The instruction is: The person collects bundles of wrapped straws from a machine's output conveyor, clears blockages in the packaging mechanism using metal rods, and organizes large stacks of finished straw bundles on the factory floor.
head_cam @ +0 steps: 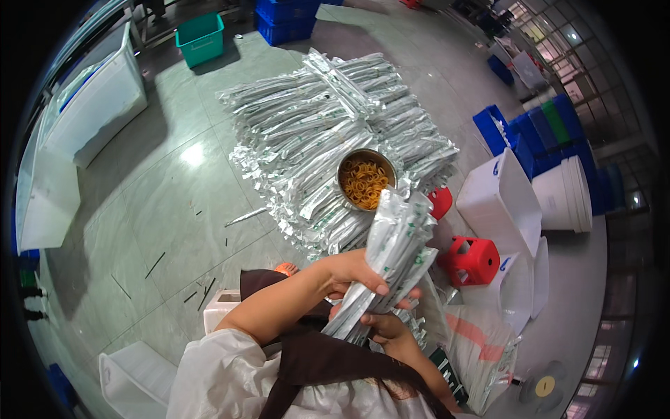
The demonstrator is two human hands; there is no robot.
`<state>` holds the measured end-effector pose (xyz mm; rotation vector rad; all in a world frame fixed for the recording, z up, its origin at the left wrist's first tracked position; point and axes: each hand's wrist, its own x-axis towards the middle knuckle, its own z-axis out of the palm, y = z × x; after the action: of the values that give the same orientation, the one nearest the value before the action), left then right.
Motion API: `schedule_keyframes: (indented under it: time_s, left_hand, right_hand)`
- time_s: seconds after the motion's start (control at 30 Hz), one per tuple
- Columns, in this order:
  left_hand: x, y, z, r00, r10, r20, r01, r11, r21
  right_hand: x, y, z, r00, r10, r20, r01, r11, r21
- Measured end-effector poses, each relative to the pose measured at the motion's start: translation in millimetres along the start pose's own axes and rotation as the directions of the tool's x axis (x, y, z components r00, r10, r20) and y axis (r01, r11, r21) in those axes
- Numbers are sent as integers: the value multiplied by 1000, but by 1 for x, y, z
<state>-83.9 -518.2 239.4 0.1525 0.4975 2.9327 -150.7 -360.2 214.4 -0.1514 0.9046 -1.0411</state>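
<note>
Both my hands grip one bundle of long silvery foil packets [400,235] with green print, held at a slant over my lap. My left hand [361,272] wraps around its middle, thumb on top. Lower down, my right hand [384,324] closes around the bundle's near part. Just beyond the bundle's far end, a round metal bowl [343,195] holds many yellow-brown rubber bands [364,183]. The bowl rests on a wide pile of similar foil packets [314,136] on the floor, where one bundle [340,86] lies crosswise on top.
Red plastic stools [473,260], white plastic tubs [500,194] and a white bucket [562,196] stand to the right. A clear plastic sack [479,351] lies beside me. Large white bins [104,110] line the left; a green crate [200,42] and blue crates [287,21] stand farther off. Dark strips [155,265] litter the tiles.
</note>
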Motion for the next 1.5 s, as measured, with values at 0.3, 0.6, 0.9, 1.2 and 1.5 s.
schedule_keyframes:
  time_s: [0.3,0.6,0.9,1.2,1.5]
  left_hand:
    - [-72,-8,-75,773,284,-567,-334,942,15]
    - [-66,23,-86,828,281,-486,-323,947,-1]
    - [-43,22,-84,851,266,-454,-253,963,92]
    - [-32,1,-60,824,379,-421,-260,914,313]
    - [-21,-14,-30,775,549,-312,-341,779,526]
  right_hand:
    - [100,-107,-24,511,-860,17,166,80,-983]
    - [152,-138,-44,547,-837,3,-419,-276,-865]
    - [151,-141,-41,413,-910,25,-332,-176,-927]
    - [129,-133,-39,374,-927,-2,15,8,-1000]
    - [15,-90,45,624,-776,-92,39,148,-988]
